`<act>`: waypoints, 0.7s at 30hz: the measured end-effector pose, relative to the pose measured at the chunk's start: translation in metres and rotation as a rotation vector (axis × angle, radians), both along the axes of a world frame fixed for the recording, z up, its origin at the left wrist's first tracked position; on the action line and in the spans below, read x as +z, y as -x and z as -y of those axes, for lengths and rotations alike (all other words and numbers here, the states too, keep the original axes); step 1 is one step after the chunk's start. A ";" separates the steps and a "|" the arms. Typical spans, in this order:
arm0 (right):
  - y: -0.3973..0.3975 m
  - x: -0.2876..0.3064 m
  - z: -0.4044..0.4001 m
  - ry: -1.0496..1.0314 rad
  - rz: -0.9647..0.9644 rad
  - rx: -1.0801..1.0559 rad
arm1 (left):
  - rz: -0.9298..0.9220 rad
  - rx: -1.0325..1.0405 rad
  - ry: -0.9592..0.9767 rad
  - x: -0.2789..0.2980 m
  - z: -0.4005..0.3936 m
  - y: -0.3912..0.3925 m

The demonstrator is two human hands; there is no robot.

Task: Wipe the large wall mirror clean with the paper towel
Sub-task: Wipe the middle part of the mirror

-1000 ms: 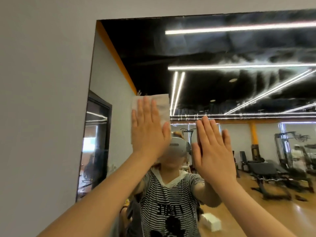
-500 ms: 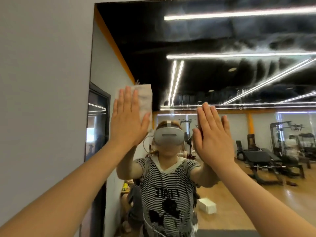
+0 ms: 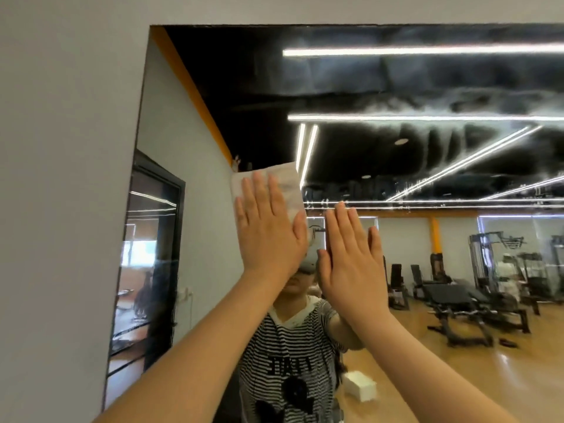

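Two hands were up against the large wall mirror (image 3: 396, 87), which filled most of the grey wall (image 3: 61, 148) from its upper left corner outward. The glass carried cloudy white streaks across its upper right part, over the reflected dark ceiling and light strips. Lower down it showed a gym floor with benches and machines, and the person's own reflection in a striped shirt (image 3: 287, 361), mostly hidden behind the raised arms.

The left hand (image 3: 268, 227) lay flat with its fingers straight and close together, pointing up, the thumb out to the right. It pressed the paper towel (image 3: 290, 190) against the mirror; the towel showed above and to the right of the fingers as a pale, slightly mottled sheet, its top edge just under the reflected orange stripe.

The right hand (image 3: 351, 257) stood just beside the left, a little lower, also open and flat, fingers straight and upward, holding nothing. Its palm faced the glass, though I could not tell whether it actually touched it. The two thumbs were near each other without meeting.
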State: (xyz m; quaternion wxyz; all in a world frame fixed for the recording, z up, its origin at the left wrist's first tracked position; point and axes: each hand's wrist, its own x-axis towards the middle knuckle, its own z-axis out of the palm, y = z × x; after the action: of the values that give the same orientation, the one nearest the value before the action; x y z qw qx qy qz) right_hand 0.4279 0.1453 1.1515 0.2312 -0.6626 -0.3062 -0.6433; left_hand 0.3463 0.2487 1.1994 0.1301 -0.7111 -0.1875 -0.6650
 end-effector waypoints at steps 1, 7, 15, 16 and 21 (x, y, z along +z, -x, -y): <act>0.001 0.001 0.001 0.003 -0.004 0.007 | -0.015 -0.009 -0.005 0.000 0.000 0.002; 0.007 0.013 0.026 0.101 0.005 0.097 | -0.109 0.007 0.044 0.001 0.003 0.009; -0.055 0.021 0.127 -0.023 -0.012 0.031 | -0.115 0.038 0.045 0.002 -0.003 0.006; -0.064 0.022 0.139 -0.033 -0.037 0.028 | -0.112 0.048 0.047 0.002 -0.003 0.006; -0.099 0.013 0.171 -0.011 -0.096 0.000 | -0.076 0.039 0.089 0.003 0.002 0.003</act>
State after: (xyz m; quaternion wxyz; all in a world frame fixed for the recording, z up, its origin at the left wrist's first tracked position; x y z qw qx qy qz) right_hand 0.5265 -0.0254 1.1646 0.2491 -0.6913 -0.2913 -0.6125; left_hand 0.3431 0.2466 1.2026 0.1183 -0.7371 -0.2259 -0.6258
